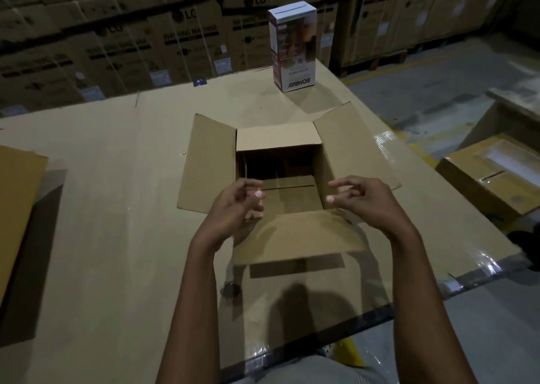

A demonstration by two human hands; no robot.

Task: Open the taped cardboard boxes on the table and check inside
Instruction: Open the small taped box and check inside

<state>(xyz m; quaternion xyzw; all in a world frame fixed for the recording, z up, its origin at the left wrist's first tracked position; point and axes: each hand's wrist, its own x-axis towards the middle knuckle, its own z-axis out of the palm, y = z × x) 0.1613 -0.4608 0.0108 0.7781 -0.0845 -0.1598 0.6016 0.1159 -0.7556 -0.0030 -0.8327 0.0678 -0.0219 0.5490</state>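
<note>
A brown cardboard box point(210, 161) stands open in the middle of the table, all its flaps folded outward. Its inside is dark and I see only the bare bottom flaps. My left hand point(236, 205) hovers over the box's near left corner with loosely curled fingers, holding nothing. My right hand point(365, 202) hovers over the near right corner, fingers relaxed and likewise holding nothing. Both hands are above the near flap, apart from each other.
A tall white printed product box point(292, 47) stands upright at the table's far edge. Another cardboard box point(17, 196) sits at the left edge. The table point(117, 179) is covered with cardboard. Taped boxes point(491, 179) lie on the floor at right. Stacked cartons point(117, 39) form the back wall.
</note>
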